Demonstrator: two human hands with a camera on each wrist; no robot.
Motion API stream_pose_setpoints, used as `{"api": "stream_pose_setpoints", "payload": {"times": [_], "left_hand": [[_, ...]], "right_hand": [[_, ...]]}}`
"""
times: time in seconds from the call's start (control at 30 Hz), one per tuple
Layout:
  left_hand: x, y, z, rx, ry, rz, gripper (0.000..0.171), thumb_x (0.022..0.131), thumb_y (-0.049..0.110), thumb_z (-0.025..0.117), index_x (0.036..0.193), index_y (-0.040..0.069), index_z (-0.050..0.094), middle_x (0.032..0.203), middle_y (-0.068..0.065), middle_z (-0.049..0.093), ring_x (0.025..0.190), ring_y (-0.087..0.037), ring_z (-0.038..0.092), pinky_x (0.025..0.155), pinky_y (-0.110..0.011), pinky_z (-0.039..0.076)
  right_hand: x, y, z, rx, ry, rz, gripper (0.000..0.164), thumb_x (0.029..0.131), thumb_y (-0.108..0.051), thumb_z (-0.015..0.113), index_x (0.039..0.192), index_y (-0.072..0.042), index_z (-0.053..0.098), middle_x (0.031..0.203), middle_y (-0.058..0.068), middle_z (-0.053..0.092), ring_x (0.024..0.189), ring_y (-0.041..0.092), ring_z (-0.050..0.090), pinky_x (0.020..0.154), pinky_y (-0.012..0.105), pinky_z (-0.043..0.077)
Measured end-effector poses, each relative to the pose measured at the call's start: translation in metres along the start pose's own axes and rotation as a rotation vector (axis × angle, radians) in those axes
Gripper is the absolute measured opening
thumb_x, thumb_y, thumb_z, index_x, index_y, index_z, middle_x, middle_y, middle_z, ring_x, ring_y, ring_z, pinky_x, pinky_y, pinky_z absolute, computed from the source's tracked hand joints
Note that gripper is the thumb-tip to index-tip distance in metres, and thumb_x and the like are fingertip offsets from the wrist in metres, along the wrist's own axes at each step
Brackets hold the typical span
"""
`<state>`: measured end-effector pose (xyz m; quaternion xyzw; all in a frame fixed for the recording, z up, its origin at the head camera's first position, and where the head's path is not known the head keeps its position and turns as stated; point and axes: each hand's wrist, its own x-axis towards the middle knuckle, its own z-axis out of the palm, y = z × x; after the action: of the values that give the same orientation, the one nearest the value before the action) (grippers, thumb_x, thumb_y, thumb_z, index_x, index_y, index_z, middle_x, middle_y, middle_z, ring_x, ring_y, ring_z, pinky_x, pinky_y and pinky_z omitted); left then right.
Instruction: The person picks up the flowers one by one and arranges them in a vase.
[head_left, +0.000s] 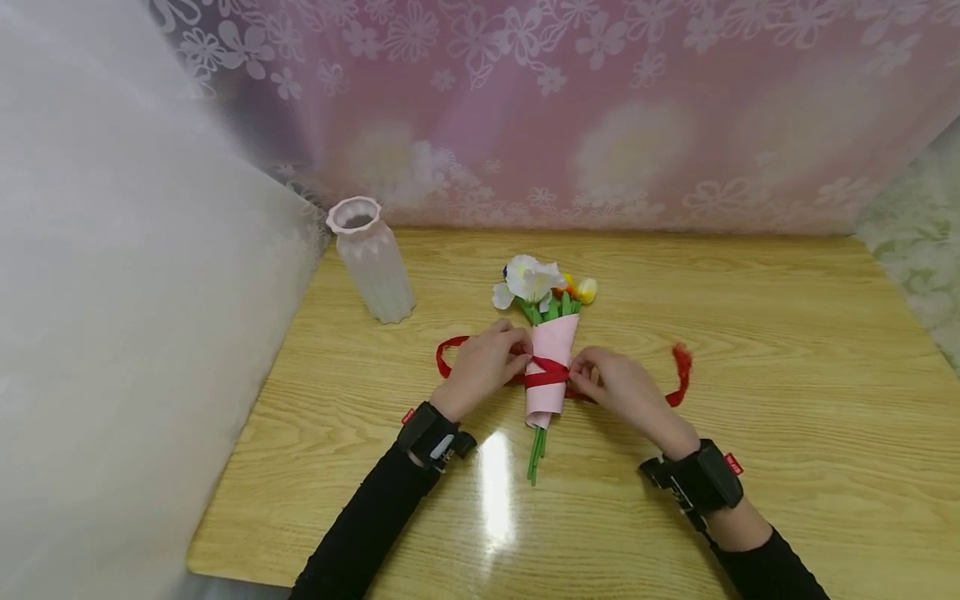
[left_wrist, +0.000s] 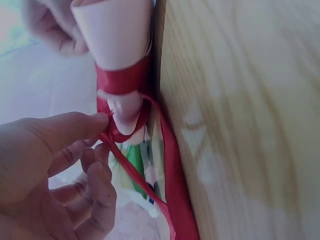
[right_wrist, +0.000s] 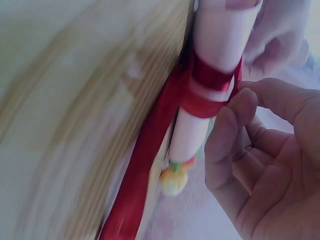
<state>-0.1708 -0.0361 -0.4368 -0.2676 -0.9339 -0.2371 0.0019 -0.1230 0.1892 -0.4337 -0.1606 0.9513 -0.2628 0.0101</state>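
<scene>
A small bouquet lies on the table, its white flower and yellow flower pointing away from me and its green stems toward me. Pink wrapping paper surrounds the middle. Red ribbon crosses the paper in bands, with loose lengths running out on both sides. At the bouquet's left edge my left hand pinches the ribbon between thumb and forefinger. On the opposite edge my right hand pinches the ribbon too, as the right wrist view shows with its fingertips at the band.
A pale ribbed vase with a scalloped rim stands at the table's back left. The wooden table meets a pink floral curtain behind. One frayed ribbon end lies right of the bouquet. White fabric hangs along the left side.
</scene>
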Motion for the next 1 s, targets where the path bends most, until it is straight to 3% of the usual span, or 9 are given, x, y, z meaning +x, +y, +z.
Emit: {"api": "stream_pose_setpoints", "payload": {"times": [0.3,0.43,0.53,0.63,0.8,1.0], "left_hand": [[-0.002,-0.005,-0.007,0.010,0.008,-0.013,0.007,0.094,0.026,0.075,0.097,0.020,0.073,0.094,-0.002,0.063,0.075,-0.013,0.055,0.054,-0.021,0.039],[0.006,0.006,-0.008,-0.018,-0.003,0.048,0.012,0.096,0.029,0.072,0.102,0.020,0.074,0.099,-0.001,0.064,0.078,-0.013,0.057,0.057,-0.021,0.043],[0.011,0.014,-0.006,0.017,-0.050,0.106,0.010,0.098,0.026,0.070,0.105,0.020,0.075,0.101,-0.001,0.063,0.077,-0.012,0.057,0.060,-0.021,0.044],[0.013,0.018,-0.003,0.073,-0.100,0.130,0.009,0.097,0.023,0.072,0.104,0.020,0.076,0.100,-0.001,0.062,0.077,-0.011,0.057,0.059,-0.020,0.044],[0.012,0.017,0.003,0.080,-0.125,0.125,0.006,0.096,0.025,0.072,0.098,0.019,0.074,0.099,0.001,0.060,0.078,-0.010,0.057,0.056,-0.019,0.043],[0.005,0.006,-0.006,0.032,-0.039,0.054,0.008,0.097,0.027,0.071,0.094,0.019,0.070,0.099,0.001,0.061,0.077,-0.010,0.057,0.057,-0.021,0.044]], "right_hand": [[-0.010,0.013,-0.016,0.026,-0.018,0.064,0.008,0.095,-0.014,0.071,0.098,-0.007,0.068,0.078,0.000,0.061,0.053,0.010,0.046,0.047,0.023,0.035],[-0.002,0.002,-0.013,0.052,0.009,-0.026,0.015,0.093,-0.020,0.075,0.104,-0.010,0.070,0.085,0.001,0.061,0.058,0.011,0.048,0.051,0.025,0.040],[0.006,-0.008,-0.007,0.011,0.006,-0.098,0.020,0.089,-0.024,0.080,0.104,-0.012,0.073,0.085,0.002,0.060,0.062,0.012,0.047,0.054,0.025,0.039],[0.010,-0.015,-0.001,-0.048,-0.020,-0.115,0.020,0.085,-0.026,0.084,0.098,-0.014,0.074,0.080,0.001,0.057,0.063,0.012,0.046,0.054,0.024,0.035],[0.010,-0.016,0.003,-0.068,-0.039,-0.082,0.011,0.085,-0.019,0.083,0.086,-0.015,0.073,0.074,-0.003,0.056,0.061,0.010,0.046,0.052,0.024,0.035],[-0.002,0.000,-0.012,0.001,-0.008,0.047,0.009,0.092,-0.017,0.075,0.091,-0.011,0.068,0.076,-0.002,0.061,0.054,0.012,0.043,0.048,0.025,0.032]]}}
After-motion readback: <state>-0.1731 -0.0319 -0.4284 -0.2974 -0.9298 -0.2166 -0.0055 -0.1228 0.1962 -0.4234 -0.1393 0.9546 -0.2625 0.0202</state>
